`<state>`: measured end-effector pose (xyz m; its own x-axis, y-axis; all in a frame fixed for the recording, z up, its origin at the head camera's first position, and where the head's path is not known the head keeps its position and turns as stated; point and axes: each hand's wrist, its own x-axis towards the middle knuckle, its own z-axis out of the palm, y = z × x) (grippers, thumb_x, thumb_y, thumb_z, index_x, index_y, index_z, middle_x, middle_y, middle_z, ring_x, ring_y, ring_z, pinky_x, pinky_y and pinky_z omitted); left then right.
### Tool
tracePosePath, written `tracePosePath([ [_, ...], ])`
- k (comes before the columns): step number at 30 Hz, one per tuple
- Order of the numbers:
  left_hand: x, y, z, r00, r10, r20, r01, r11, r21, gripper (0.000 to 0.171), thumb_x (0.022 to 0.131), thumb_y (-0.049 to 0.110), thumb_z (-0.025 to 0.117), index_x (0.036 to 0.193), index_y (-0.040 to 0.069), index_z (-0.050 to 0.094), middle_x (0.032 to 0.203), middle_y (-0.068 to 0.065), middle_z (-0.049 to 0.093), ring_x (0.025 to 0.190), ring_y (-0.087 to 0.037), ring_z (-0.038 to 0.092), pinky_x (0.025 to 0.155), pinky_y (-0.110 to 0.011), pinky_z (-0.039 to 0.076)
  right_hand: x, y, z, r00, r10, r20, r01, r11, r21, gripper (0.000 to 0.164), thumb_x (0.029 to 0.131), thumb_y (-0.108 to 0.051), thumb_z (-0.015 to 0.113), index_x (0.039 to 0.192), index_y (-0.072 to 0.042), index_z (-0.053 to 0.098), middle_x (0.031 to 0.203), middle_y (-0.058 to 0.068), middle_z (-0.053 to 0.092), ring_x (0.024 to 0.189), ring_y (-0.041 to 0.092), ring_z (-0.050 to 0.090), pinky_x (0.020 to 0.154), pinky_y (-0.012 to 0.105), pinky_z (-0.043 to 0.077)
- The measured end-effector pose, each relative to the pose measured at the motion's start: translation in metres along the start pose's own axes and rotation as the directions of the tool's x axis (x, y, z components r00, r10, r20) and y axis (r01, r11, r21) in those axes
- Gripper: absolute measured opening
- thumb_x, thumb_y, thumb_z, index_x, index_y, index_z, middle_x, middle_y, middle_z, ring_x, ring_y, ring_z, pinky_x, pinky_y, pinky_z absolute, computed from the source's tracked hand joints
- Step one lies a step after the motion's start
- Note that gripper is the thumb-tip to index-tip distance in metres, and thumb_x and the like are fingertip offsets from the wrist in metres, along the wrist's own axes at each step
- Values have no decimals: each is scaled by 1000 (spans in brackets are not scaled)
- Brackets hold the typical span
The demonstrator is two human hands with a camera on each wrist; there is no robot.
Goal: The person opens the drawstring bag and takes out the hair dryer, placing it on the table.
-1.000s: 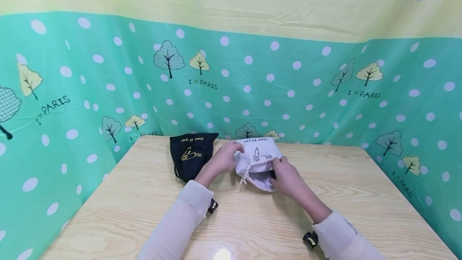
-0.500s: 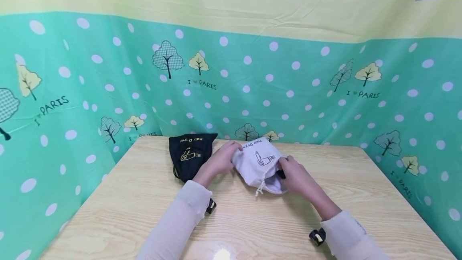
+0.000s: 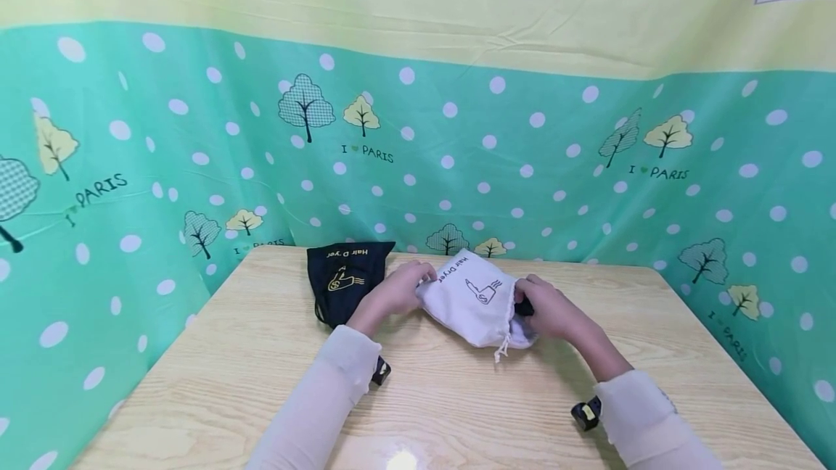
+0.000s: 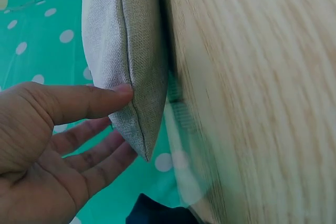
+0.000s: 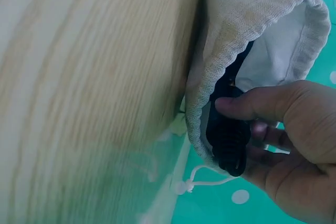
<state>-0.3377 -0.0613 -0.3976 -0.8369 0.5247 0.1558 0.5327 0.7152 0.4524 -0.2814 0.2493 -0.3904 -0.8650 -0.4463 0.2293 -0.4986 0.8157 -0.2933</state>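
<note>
A white drawstring bag (image 3: 473, 299), printed "Hair Dryer" with a dryer drawing, lies near the table's far edge, its mouth toward the right. At its left end my left hand (image 3: 398, 290) pinches a bottom corner, thumb on the seam and the other fingers behind, as the left wrist view shows. My right hand (image 3: 551, 307) is at the mouth. Between thumb and fingers it grips a black coiled cord (image 5: 228, 140) that pokes out of the opening. Further black material runs back into the bag, mostly hidden by cloth. The white drawstring (image 3: 501, 348) dangles at the front.
A black drawstring bag (image 3: 346, 281), also printed "Hair Dryer", lies left of the white one, partly behind my left hand. The wooden table (image 3: 457, 412) ends at a green dotted curtain (image 3: 392, 187) behind and at both sides.
The white bag has turned so that its mouth swings from the front toward the right. My right hand has moved right with it, holding the black cord; my left hand stays nearly in place.
</note>
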Motion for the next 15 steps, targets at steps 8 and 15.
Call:
tracePosePath([
  [8,1,-3,0,999,27,23,-27,1000,2,34,79,-7,78,108,8,66,102,-6,67,97,-24,62,90,-37,51,6,3,9,993,112,-23,-114,991,-65,30,83,-6,82,102,-1,59,96,13,55,83,25,57,74,44,55],
  [15,1,-5,-1,999,38,30,-38,999,-4,31,79,-8,78,101,11,67,96,-4,66,93,-22,62,88,-35,51,9,1,12,979,198,-54,-202,977,-74,34,85,-8,82,108,2,60,97,15,63,85,29,64,75,45,57],
])
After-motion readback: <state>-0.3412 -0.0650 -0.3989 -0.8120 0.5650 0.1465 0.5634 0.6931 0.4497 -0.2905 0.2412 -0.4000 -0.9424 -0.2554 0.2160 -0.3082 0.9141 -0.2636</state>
